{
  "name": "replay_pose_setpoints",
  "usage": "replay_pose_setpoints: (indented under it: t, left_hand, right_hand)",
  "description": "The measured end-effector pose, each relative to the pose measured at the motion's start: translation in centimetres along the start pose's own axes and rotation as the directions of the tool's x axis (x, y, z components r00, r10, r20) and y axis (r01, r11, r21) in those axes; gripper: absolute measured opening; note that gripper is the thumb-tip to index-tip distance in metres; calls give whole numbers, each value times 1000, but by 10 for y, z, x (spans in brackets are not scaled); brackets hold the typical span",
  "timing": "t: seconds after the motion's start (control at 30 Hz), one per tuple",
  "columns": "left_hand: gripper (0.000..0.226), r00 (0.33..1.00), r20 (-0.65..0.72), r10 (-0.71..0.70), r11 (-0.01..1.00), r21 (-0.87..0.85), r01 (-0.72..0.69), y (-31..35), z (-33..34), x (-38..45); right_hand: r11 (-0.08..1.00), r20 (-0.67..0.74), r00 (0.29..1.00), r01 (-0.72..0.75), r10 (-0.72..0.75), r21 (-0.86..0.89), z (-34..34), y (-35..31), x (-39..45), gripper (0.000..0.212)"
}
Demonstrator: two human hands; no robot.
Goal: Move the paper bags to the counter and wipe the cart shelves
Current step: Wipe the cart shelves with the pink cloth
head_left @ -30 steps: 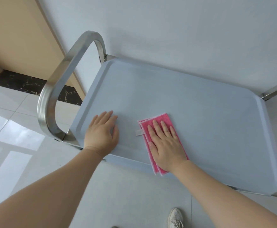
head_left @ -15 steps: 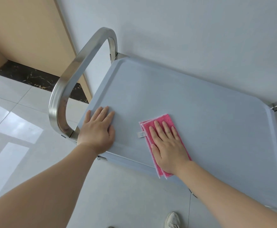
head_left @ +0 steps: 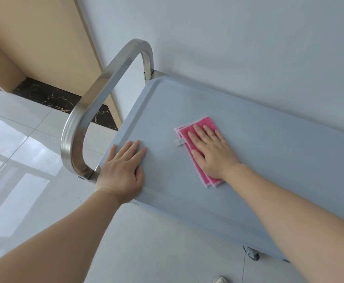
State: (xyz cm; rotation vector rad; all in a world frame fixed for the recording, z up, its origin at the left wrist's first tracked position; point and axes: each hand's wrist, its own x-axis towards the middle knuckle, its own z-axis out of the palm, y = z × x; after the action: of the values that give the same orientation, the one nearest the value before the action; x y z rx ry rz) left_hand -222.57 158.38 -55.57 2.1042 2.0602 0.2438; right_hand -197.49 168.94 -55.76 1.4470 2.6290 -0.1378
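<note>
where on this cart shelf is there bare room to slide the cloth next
Bare shelf lies right of the pink folded cloth toward the far wall, and on the grey cart shelf beyond the right hand. The near-left corner is crowded by the left hand and steel handle.

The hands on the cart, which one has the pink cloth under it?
The right hand does: it presses flat on the pink cloth. The left hand rests bare on the shelf, near the metal handle.

Shelf [head_left: 259,150]: right end cut off by frame edge. Cloth [head_left: 195,127]: middle hidden under right hand [head_left: 212,152]. Caster [head_left: 253,255]: mostly hidden beneath shelf. Shoe [head_left: 220,279]: cropped at bottom.
</note>
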Motion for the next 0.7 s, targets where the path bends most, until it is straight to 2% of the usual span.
replay_pose_setpoints:
  t: [0.07,0.27,0.5,0.7]
  left_hand:
    - [59,1000,-5,0,1000,2,0,0,0,0]
    - [56,1000,-9,11,1000,13,-11,-2,0,0]
    - [54,1000,-27,6,1000,6,-5,-1,0,-1]
    - [52,1000,-28,-2,1000,11,2,0,1,-2]
  right_hand:
    - [999,11,999,-45,45,10,-3,12,19,76]
    - [990,19,991,-134,134,39,-12,45,71,56]
    - [987,27,987,-158,157,5,-22,53,110,56]
    - [984,41,984,-177,176,26,-21,46,110,55]
